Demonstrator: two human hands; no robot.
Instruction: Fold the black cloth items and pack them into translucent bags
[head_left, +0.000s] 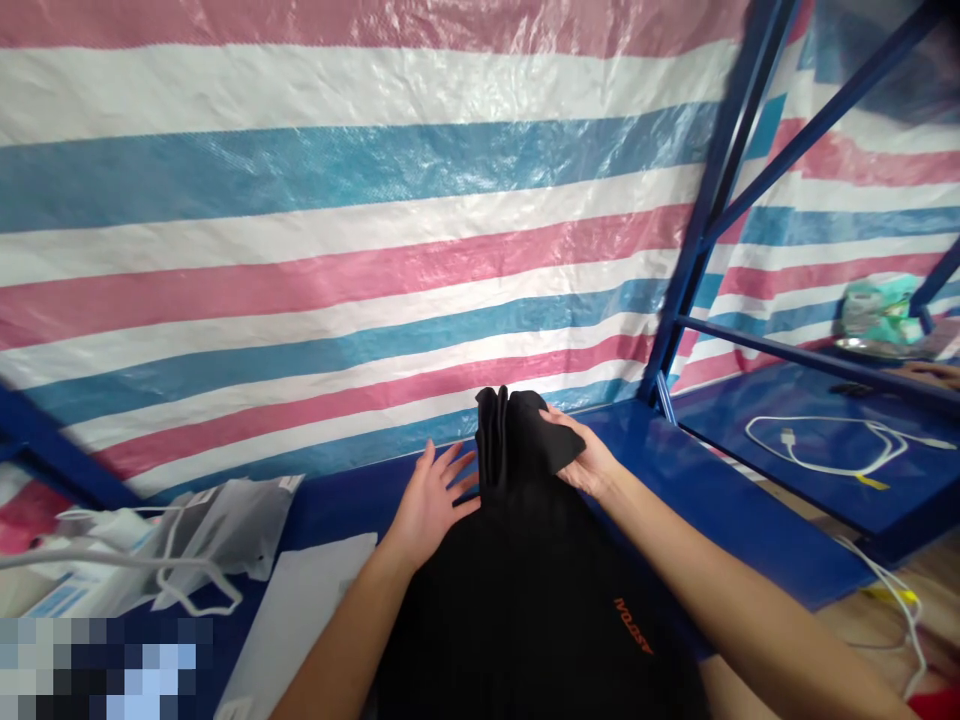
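Head view: right hand (pixel 589 460) clamped on black cloth (pixel 525 580), left hand (pixel 431 500) spread alongside; likely arranging folds; next move needs left grip.

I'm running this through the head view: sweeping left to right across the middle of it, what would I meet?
Grey plastic packet, flat whitish item, left hand, gathered end of the black fabric, right hand, slanted blue post, white cable.
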